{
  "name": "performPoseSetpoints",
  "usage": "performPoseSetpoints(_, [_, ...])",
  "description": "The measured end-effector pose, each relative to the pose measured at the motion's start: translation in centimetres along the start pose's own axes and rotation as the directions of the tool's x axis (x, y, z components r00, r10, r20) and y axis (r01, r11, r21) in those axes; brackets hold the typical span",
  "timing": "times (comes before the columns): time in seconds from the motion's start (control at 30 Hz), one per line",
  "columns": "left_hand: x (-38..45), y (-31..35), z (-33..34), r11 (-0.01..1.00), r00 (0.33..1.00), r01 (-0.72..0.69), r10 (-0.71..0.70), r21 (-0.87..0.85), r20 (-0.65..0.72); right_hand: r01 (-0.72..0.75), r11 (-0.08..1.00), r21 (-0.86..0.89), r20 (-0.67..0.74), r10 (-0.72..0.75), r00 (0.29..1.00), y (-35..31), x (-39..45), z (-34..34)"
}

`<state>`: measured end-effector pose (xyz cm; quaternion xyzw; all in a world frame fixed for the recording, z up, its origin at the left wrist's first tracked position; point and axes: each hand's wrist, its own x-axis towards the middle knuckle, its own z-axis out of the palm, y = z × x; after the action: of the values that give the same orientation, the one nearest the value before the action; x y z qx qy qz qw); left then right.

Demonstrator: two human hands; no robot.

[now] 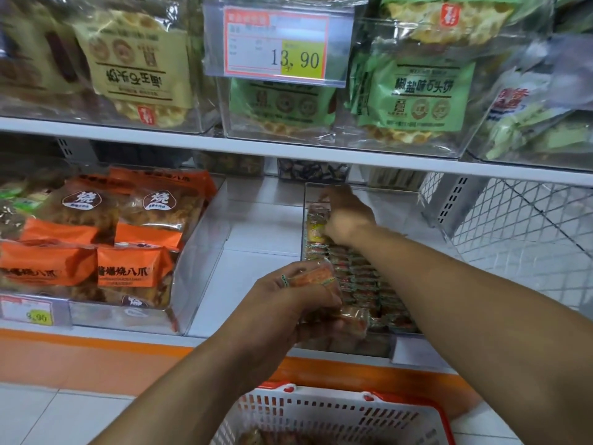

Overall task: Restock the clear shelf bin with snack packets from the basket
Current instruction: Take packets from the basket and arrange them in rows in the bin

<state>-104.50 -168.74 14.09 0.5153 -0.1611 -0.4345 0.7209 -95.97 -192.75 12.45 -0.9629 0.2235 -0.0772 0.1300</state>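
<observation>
- Left hand (290, 295): fingers curled round a small stack of orange-and-clear snack packets (316, 276), held just above the front end of the clear plastic shelf bin (349, 343).
- Right hand (345, 216): reaching to the rear of the same bin, fingertips pinching an upright yellow-orange packet (316, 231) at the back of the row.
- Bin contents: packed rows of small packets along its length; bin seated on the lower white shelf (260, 239).
- White-and-red slotted plastic basket (337, 415) directly below the arms, near the floor; packets dimly visible inside.
- Risk: loose hold on the left-hand stack likely to spill packets onto the shelf or floor, given several slick wrappers held at once.
- Risk: pressing at the rear row likely to topple neighbouring packets and disorder the rows.
- Risk: forearm across the bin likely to nudge its wall and shift it.
- Legible: price tag (277, 43) "13,90"; lower-left tag (27, 311) "8,90"; orange bags (134, 266) marked "烧" and "烧八爪"; green bags (417, 91) "椒盐味石头饼".
- Printing on the small packets: too blurred to read.
</observation>
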Motion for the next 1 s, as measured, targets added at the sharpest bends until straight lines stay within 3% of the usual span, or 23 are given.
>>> performPoseSetpoints(0.17, [0.1, 0.0, 0.2, 1.000, 1.000, 0.001, -0.001, -0.016, 0.008, -0.287, 0.930, 0.230, 0.135, 0.262, 0.956, 1.2, -0.3, 1.1])
performPoseSetpoints(0.27, [0.3, -0.1, 0.3, 1.000, 1.000, -0.003, 0.003, -0.009, -0.014, -0.342, 0.802, 0.489, 0.171, 0.297, 0.940, 0.9, -0.7, 2.0])
performPoseSetpoints(0.37, [0.4, -0.2, 0.3, 1.000, 1.000, -0.003, 0.002, -0.023, -0.030, -0.332, 0.777, 0.535, 0.124, 0.317, 0.940, 0.6, -0.7, 2.8])
performPoseSetpoints(0.53, [0.0, -0.3, 0.1, 1.000, 0.999, 0.007, -0.008, -0.020, -0.036, -0.330, 0.661, 0.674, 0.172, 0.295, 0.940, 1.4, -0.7, 2.6])
performPoseSetpoints(0.8, [-1.0, -0.3, 0.3, 0.999, 0.998, -0.021, 0.017, -0.050, -0.060, -0.185, 0.606, 0.774, 0.091, 0.183, 0.979, 4.3, -7.6, -1.9])
performPoseSetpoints(1.0, [-1.3, -0.8, 0.9, 0.980, 0.992, 0.044, -0.066, -0.196, -0.109, -0.084, 0.237, 0.968, 0.090, -0.013, 0.996, 2.4, -17.3, -5.6])
